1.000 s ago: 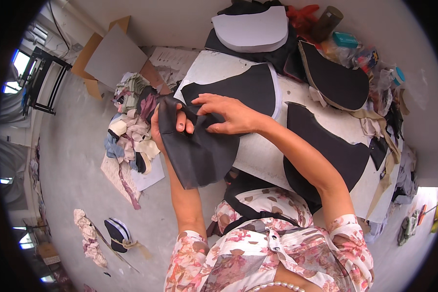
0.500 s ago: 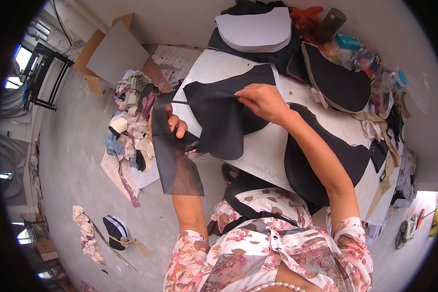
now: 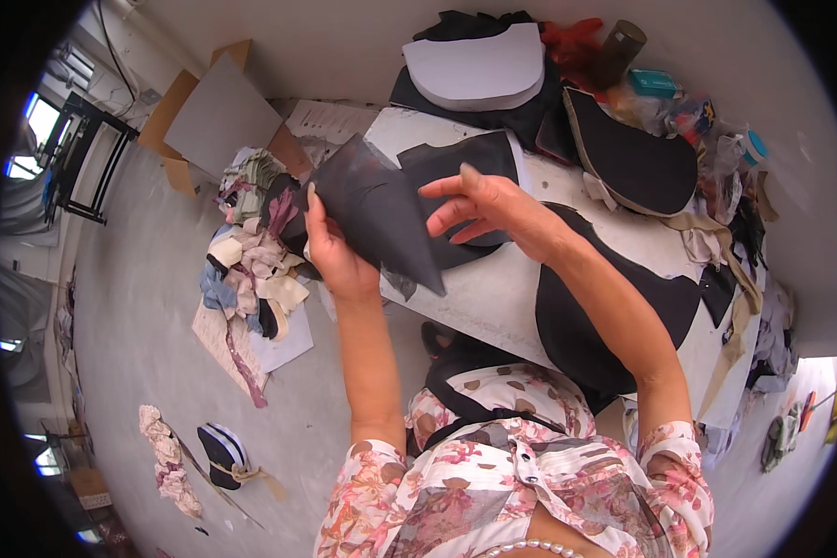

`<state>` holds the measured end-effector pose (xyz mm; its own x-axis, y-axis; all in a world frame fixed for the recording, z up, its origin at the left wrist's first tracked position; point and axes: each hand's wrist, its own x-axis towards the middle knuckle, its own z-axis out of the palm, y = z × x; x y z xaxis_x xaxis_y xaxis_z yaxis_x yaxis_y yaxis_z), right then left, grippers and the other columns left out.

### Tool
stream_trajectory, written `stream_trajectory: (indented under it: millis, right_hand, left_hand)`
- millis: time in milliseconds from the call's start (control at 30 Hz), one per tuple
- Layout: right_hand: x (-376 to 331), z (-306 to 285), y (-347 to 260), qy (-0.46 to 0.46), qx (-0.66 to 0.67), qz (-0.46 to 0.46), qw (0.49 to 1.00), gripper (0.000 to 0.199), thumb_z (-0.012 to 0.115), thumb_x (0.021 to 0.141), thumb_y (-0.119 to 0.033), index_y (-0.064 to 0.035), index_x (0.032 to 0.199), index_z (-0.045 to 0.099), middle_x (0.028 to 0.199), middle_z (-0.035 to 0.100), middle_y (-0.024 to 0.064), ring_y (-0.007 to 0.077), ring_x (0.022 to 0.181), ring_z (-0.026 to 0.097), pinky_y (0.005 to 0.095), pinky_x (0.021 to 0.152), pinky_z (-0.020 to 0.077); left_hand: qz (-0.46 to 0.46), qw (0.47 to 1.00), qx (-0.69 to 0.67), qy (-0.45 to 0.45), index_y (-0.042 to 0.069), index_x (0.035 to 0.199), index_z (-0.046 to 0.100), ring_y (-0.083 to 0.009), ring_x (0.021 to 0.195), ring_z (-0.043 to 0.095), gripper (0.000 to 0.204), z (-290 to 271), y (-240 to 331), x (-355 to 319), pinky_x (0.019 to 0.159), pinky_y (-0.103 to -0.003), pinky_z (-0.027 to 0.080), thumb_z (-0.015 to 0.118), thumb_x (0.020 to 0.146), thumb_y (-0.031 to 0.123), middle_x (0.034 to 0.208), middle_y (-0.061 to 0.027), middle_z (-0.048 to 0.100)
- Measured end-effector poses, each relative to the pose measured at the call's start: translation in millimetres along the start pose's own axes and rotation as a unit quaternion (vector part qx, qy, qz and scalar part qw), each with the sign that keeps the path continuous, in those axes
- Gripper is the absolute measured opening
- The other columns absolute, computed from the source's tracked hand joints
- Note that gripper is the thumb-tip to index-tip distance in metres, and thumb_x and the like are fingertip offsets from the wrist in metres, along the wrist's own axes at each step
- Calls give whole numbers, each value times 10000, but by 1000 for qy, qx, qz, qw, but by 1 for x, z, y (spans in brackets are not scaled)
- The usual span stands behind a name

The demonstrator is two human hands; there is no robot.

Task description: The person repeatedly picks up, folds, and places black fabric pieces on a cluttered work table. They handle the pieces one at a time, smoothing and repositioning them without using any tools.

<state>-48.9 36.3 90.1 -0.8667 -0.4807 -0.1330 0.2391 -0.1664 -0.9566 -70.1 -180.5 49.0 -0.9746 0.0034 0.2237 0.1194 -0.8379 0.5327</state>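
Observation:
A thin black fabric piece (image 3: 372,209) is raised over the left end of the white table (image 3: 479,302). My left hand (image 3: 337,256) grips it from its left side, thumb on top and the other fingers hidden underneath. My right hand (image 3: 483,212) is open, fingers apart, just right of the fabric and apparently apart from it. Beneath my right hand lies another black cut piece (image 3: 428,160) on the table. A larger curved black piece (image 3: 586,312) lies under my right forearm, reaching over the table's front edge.
A stack of white curved panels (image 3: 474,60) stands at the back. A black curved pad (image 3: 637,153), plastic bags and a brown cylinder (image 3: 620,46) crowd the back right. Left of the table are piled fabric scraps (image 3: 251,260) and a cardboard box (image 3: 172,102). A tied bundle (image 3: 223,456) lies on the floor.
My right hand has let go of the black fabric and spread its fingers. The sheer part no longer drapes over my left forearm; my left hand now holds the piece raised and turned.

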Motion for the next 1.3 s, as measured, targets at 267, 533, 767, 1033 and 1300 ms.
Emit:
stream_trajectory:
  millis: [267, 533, 767, 1033, 1300]
  right_hand:
    - [-43, -6, -21, 54, -52, -47, 996, 185, 740, 817, -148, -69, 856, 577, 868, 618, -11, 49, 802, 589, 195, 719, 455]
    - [-89, -44, -52, 136, -156, -105, 973, 217, 658, 755, -23, -95, 765, 454, 914, 595, 21, 73, 857, 541, 236, 784, 442]
    - [-110, -68, -59, 173, -167, -139, 961, 264, 650, 731, 50, -98, 753, 432, 949, 591, 42, 63, 769, 543, 214, 652, 499]
    - [-121, -75, -54, 138, -251, -204, 936, 552, 683, 701, 40, -69, 1233, 589, 891, 563, -19, 70, 827, 534, 224, 784, 439]
    - [-139, -81, -63, 238, -354, -247, 870, 206, 709, 764, -16, 6, 954, 632, 820, 610, 18, 78, 777, 550, 237, 719, 457]
  left_hand:
    - [-50, 993, -103, -15, -15, 1327, 504, -264, 1178, 558, 547, 24, -39, -15, 1060, -415, 400, 438, 994, 414, 1312, -143, 571]
    - [-69, 995, -66, -43, 36, 1091, 664, -240, 976, 671, 217, 32, -59, -5, 909, -402, 533, 679, 881, 90, 1081, -113, 694]
    - [41, 992, 115, -19, 21, 1029, 670, -211, 828, 669, 197, 63, -42, 2, 728, -356, 552, 685, 835, -6, 929, -86, 689]
    - [-27, 994, 95, -50, 69, 1257, 561, -222, 805, 651, 495, 85, -26, -1, 687, -362, 534, 651, 785, -52, 1034, -104, 659]
    - [-7, 987, 134, -84, 33, 1003, 678, -194, 777, 654, 211, 84, -24, -1, 668, -332, 536, 691, 803, -31, 916, -93, 681]
